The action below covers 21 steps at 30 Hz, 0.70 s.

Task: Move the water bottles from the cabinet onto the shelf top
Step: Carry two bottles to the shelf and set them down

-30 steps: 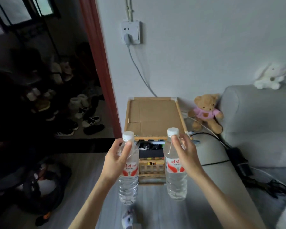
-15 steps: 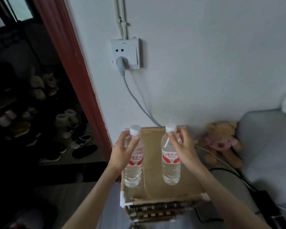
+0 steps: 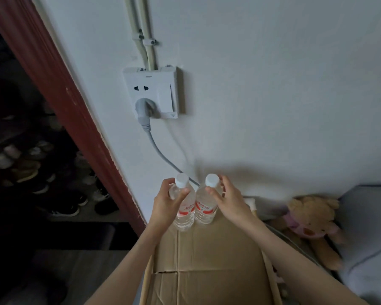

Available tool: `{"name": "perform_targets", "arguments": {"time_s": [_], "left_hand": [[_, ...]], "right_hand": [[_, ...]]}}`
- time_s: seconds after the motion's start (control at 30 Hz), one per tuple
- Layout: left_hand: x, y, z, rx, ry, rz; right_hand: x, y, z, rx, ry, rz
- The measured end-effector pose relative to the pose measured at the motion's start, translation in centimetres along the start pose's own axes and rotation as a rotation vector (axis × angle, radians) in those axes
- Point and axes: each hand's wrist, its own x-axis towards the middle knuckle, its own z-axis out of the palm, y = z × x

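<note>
Fingers point(image 3: 210, 191) of both our hands grip two upright bottles, side by side.
Cardboard shelf top point(image 3: 207, 260) beneath; wall socket point(image 3: 152, 92) behind, teddy bear point(image 3: 312, 223) right.

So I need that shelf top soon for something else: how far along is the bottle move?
Done: both bottles are out of the cabinet and at the back of the cardboard-covered shelf top, side by side near the wall. In hand: the left hand grips the left bottle, the right hand the right bottle. Left: confirming they stand firmly, then letting go. The cabinet is out of view.
</note>
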Motion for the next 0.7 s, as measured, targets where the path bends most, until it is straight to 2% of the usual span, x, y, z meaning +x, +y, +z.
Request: {"name": "perform_targets", "arguments": {"time_s": [0.1, 0.2, 0.3, 0.43, 0.6, 0.63, 0.7], "left_hand": [[0.5, 0.2, 0.7, 0.018, 0.055, -0.040], [0.5, 0.4, 0.4, 0.034, 0.034, -0.063], [0.8, 1.0, -0.6, 0.045, 0.002, 0.038], [0.9, 2.3, -1.6, 0.179, -0.179, 0.210], [0.8, 2.9, -2.9, 0.245, -0.462, 0.213], [1.0, 3.0, -3.0, 0.248, -0.458, 0.199], [1.1, 3.1, -2.9, 0.250, -0.338, 0.158]], "right_hand": [[1.2, 1.2, -0.1, -0.006, -0.041, 0.018], [1.7, 1.3, -0.6, -0.037, -0.115, 0.012], [1.7, 0.5, -1.1, -0.025, -0.170, -0.069], [1.4, -0.6, -2.1, -0.134, -0.273, -0.203], [1.7, -1.4, -3.4, -0.192, -0.325, -0.179], [1.8, -1.6, -3.5, -0.201, -0.321, -0.170], [1.8, -2.0, -3.6, -0.262, -0.293, -0.171]]}}
